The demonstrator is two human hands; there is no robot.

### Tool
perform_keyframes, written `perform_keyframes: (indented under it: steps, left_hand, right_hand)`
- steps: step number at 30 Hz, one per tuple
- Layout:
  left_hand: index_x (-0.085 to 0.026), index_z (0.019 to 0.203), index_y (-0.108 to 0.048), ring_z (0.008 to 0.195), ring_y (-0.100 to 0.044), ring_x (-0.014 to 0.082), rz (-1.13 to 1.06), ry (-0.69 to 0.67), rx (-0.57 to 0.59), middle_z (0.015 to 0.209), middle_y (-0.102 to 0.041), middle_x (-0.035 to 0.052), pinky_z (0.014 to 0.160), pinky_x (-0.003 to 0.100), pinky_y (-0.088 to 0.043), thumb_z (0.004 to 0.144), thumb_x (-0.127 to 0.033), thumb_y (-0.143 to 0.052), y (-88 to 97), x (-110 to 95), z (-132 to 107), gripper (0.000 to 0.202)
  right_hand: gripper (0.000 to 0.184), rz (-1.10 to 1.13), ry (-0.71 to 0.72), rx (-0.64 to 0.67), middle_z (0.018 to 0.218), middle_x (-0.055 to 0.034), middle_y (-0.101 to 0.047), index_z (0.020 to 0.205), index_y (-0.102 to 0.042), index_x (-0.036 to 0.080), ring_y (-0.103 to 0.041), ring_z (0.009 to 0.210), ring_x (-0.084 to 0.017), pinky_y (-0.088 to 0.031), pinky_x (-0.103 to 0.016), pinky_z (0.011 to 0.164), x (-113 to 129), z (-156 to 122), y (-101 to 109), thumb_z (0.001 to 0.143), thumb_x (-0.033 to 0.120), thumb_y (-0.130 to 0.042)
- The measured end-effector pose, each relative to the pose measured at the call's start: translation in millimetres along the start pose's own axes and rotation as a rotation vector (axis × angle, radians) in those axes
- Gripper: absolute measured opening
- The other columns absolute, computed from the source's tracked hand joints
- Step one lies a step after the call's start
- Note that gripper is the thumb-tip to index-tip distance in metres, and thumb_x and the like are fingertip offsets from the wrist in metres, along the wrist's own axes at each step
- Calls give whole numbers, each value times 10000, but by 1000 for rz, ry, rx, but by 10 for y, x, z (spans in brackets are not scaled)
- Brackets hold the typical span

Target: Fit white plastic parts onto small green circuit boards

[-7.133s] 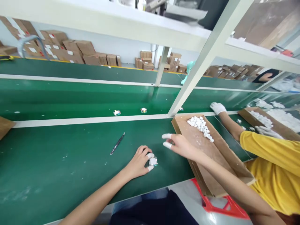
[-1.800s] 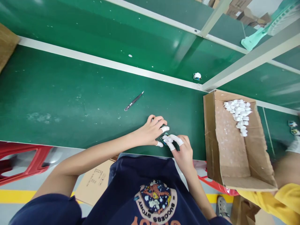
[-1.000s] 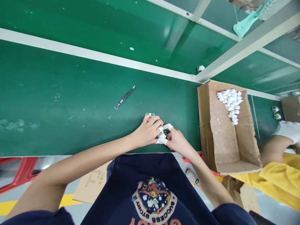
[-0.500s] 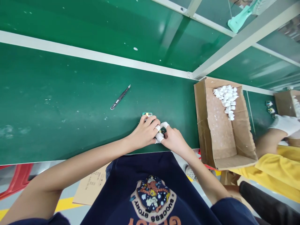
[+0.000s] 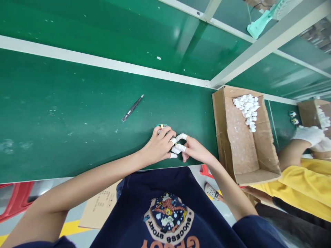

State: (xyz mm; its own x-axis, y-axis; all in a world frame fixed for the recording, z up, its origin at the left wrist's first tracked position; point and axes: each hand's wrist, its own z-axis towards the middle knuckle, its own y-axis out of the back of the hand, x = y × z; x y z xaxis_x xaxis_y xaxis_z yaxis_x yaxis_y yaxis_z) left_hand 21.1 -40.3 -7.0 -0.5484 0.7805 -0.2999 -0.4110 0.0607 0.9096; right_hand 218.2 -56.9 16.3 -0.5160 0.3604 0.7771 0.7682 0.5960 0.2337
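Observation:
A small green circuit board (image 5: 177, 144) is mostly hidden between my fingertips, just above the front edge of the green table. My left hand (image 5: 160, 145) pinches it from the left with white-cotted thumb and index finger. From the right, my right hand (image 5: 193, 148) has its white-cotted index finger and thumb closed at the board; its other fingers curl below. A second small board with a yellow part (image 5: 162, 126) shows beyond my left fingers; whether they touch it I cannot tell. Black tweezers (image 5: 132, 108) lie on the table farther left.
A cardboard box (image 5: 241, 155) with several white wrapped pieces (image 5: 247, 108) stands to the right. Beyond it, a co-worker's gloved hands (image 5: 307, 135) work near small boards (image 5: 293, 117) and another box (image 5: 306, 112). A white rail (image 5: 103, 63) runs along the back; a mint-green fan (image 5: 261, 24) sits at upper right.
My right hand has shifted slightly right and its fingers have straightened, showing more of thumb and index finger. My left hand has barely moved. The view has shifted a little; the co-worker's hands have moved slightly.

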Motion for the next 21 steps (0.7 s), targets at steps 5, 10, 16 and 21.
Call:
perform_keyframes:
  steps: [5, 10, 16, 21]
  left_hand:
    - [-159, 832, -646, 1147, -421, 296, -17, -68, -52, 1132, -612, 94, 921, 473, -278, 816, -320, -658, 18, 52, -23, 162]
    - [-169, 863, -653, 1124, -439, 287, -19, -100, -47, 1095, -642, 83, 917, 463, -295, 820, -285, -659, -5, 79, -18, 123]
    - [-178, 919, -644, 1086, -501, 287, -49, -117, -101, 1042, -676, 73, 922, 475, -332, 817, -207, -631, 3, 84, -2, 107]
    - [-211, 916, -636, 1058, -556, 303, -38, -101, -154, 1011, -694, 59, 875, 465, -384, 823, -166, -550, -56, 222, 16, 135]
  right_hand:
    - [395, 117, 26, 61, 513, 31, -619, 1111, -481, 166, -629, 470, -141, -503, -219, 504, -45, -11, 72, 912, 507, -478]
    - [435, 249, 62, 181, 667, -20, -686, 1155, -506, 147, -688, 634, -155, -534, -247, 610, -56, -33, 197, 895, 495, -514]
    - [503, 151, 79, 103, 628, 18, -667, 1197, -523, 143, -657, 578, -141, -486, -207, 556, -60, 24, 159, 759, 308, -706]
    - [96, -297, 165, -6, 562, 37, -618, 704, -594, 144, -616, 584, -115, -404, -172, 541, -7, 116, 175, 697, 184, -682]
